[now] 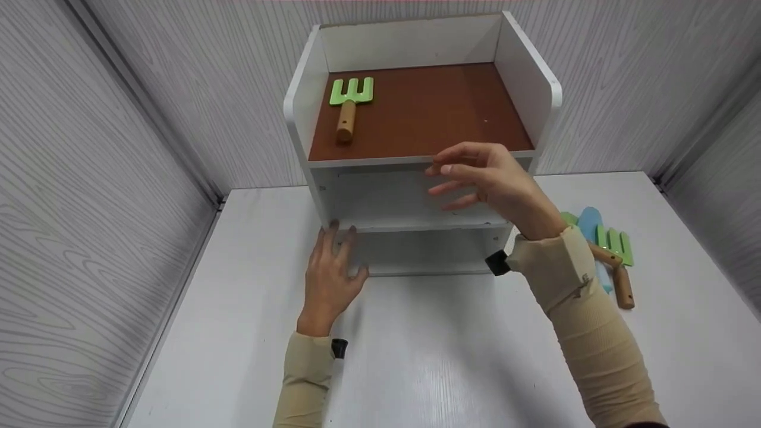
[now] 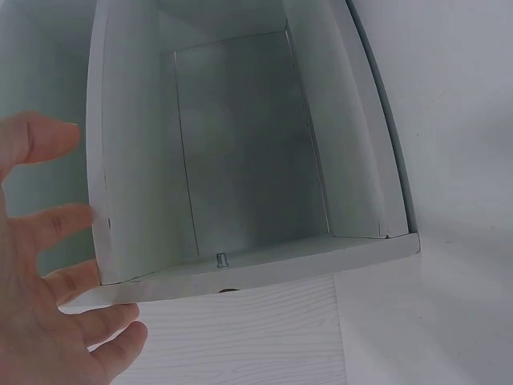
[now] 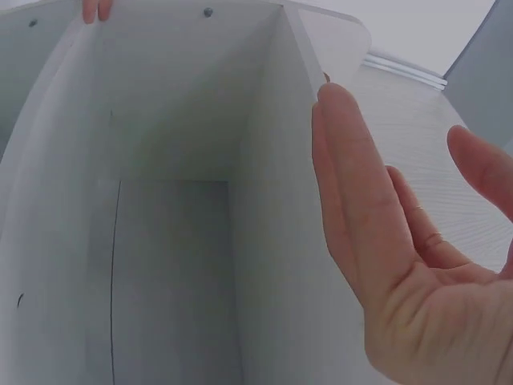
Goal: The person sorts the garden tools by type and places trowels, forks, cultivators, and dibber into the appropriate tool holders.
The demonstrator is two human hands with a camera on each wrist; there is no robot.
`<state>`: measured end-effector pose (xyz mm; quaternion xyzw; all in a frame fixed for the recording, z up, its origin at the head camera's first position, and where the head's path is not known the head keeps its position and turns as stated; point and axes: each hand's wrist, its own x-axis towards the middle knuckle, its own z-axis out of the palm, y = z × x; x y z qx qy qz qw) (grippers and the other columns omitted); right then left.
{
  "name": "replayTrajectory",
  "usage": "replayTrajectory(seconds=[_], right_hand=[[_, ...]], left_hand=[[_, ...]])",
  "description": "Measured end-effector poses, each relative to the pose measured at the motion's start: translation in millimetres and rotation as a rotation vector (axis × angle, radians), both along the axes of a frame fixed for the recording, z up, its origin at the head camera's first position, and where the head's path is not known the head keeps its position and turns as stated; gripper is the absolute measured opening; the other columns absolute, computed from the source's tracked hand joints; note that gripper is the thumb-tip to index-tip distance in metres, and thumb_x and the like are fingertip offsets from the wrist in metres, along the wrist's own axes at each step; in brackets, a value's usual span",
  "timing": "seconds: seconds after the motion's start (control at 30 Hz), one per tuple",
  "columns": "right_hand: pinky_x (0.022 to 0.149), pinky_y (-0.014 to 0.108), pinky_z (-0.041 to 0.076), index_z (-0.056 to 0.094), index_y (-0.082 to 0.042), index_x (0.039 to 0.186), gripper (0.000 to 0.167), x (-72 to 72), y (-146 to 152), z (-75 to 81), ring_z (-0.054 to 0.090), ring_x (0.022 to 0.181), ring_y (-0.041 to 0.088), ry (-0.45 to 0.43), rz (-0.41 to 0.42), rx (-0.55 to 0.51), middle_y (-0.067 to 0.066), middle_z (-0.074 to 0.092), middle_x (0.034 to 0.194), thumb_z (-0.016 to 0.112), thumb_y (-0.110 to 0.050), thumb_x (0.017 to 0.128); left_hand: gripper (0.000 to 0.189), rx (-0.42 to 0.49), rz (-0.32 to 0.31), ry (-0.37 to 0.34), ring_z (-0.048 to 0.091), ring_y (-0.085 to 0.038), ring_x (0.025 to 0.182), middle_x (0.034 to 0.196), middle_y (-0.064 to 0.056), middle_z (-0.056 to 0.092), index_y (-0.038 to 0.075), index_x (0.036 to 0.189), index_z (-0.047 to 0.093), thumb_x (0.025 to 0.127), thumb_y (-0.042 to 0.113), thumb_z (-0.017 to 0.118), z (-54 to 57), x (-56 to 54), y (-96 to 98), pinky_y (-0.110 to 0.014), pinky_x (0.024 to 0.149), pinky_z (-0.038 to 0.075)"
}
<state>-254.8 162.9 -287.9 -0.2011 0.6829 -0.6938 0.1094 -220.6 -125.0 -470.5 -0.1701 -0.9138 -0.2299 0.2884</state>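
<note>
A white shelf unit (image 1: 410,228) with a brown top board (image 1: 440,113) stands in the middle of the head view. My left hand (image 1: 333,279) is at its lower left front corner, fingers spread. In the left wrist view those fingertips (image 2: 120,321) lie against the side panel's front edge near a shelf board (image 2: 94,160). In front of the top board's front edge hovers my right hand (image 1: 484,178), fingers loosely bent, nothing held. On the top board, at the left, lies a toy garden fork (image 1: 346,110) with green tines and a wooden handle.
Right of the unit, partly behind my right forearm, lies a pile of toy garden tools: a green fork (image 1: 616,249), a light blue tool (image 1: 590,223) and another wooden handle (image 1: 605,254). Wood-grain walls (image 1: 107,178) enclose the white table (image 1: 226,333) at the back and sides.
</note>
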Motion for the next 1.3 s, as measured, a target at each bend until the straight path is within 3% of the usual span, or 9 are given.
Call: replayTrajectory(seconds=[0.33,0.53,0.8,1.3], right_hand=[[0.074,0.044,0.061,0.066,0.0,0.121,0.023,4.2,18,-13.2,0.074,0.092,0.027,-0.018,-0.029,0.016,0.017,0.07,0.115,0.062,-0.004,0.099],[0.075,0.045,0.06,0.061,-0.002,0.127,0.027,6.6,30,-24.2,0.074,0.093,0.029,-0.053,-0.046,0.007,0.022,0.067,0.122,0.061,-0.005,0.1],[0.079,0.046,0.06,0.053,0.003,0.137,0.039,10.3,47,-38.2,0.073,0.097,0.028,-0.066,-0.08,0.1,0.025,0.062,0.13,0.062,-0.011,0.101],[0.079,0.045,0.059,0.05,0.01,0.136,0.041,11.6,80,-57.0,0.074,0.097,0.028,-0.096,-0.105,0.117,0.017,0.068,0.12,0.06,-0.011,0.102]], left_hand=[[0.065,0.008,-0.009,-0.003,0.04,-0.052,0.137,0.15,-0.026,0.043,0.003,0.142,0.057,0.082,0.017,0.077,1.2,-0.5,1.2,-0.058,0.105,0.042],[0.066,0.014,-0.012,0.001,0.04,-0.052,0.137,0.15,-0.026,0.043,0.003,0.142,0.057,0.081,0.015,0.078,0.7,-1.2,1.6,-0.059,0.105,0.042],[0.065,0.001,-0.01,-0.008,0.04,-0.051,0.137,0.15,-0.027,0.043,0.002,0.142,0.057,0.082,0.015,0.078,2.0,0.5,1.0,-0.059,0.107,0.04],[0.064,-0.01,0.004,0.024,0.041,-0.052,0.136,0.149,-0.027,0.044,0.001,0.141,0.057,0.082,0.017,0.077,0.5,0.3,0.3,-0.06,0.106,0.041]])
